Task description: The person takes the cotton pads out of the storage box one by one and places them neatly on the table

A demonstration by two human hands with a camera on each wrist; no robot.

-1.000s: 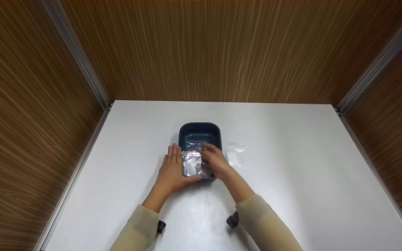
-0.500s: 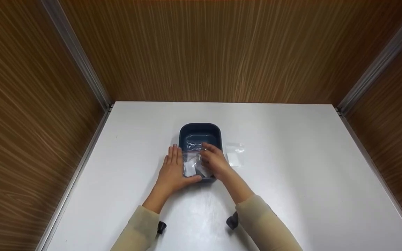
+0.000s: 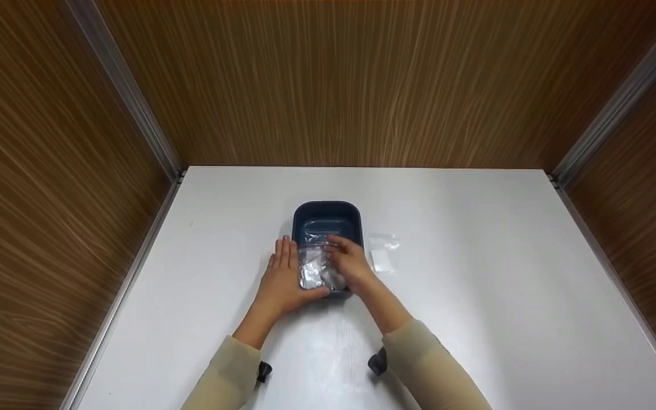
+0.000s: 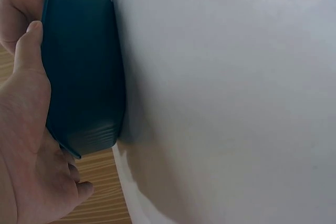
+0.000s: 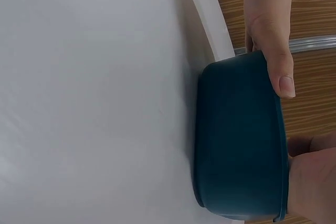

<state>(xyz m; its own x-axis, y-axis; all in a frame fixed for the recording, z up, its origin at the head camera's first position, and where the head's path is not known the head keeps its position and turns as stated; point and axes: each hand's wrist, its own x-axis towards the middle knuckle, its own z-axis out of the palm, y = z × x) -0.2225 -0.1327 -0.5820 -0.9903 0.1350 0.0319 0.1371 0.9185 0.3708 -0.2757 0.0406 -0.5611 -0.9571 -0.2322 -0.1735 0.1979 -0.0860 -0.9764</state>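
A dark blue rectangular container (image 3: 327, 208) stands on the white table, holding clear zip bags. My left hand (image 3: 280, 285) lies along its left side with fingers straight, the thumb over the near rim. In the left wrist view that thumb rests at the rim of the container (image 4: 81, 72). My right hand (image 3: 351, 265) reaches in over the right rim, its curled fingers at the upper right edge of a clear zip bag (image 3: 312, 272) with whitish contents. Another clear bag shows behind it. In the right wrist view the container's wall hides the right fingertips.
Another clear zip bag (image 3: 384, 257) with a white piece inside lies flat on the table (image 3: 476, 256), just right of the container. Wood-grain panels (image 3: 328, 85) with metal edge strips enclose the table at the back and sides.
The zip bag under my right hand has shifted and its glare has changed. My right fingers have moved slightly along its edge. My left hand has stayed in place.
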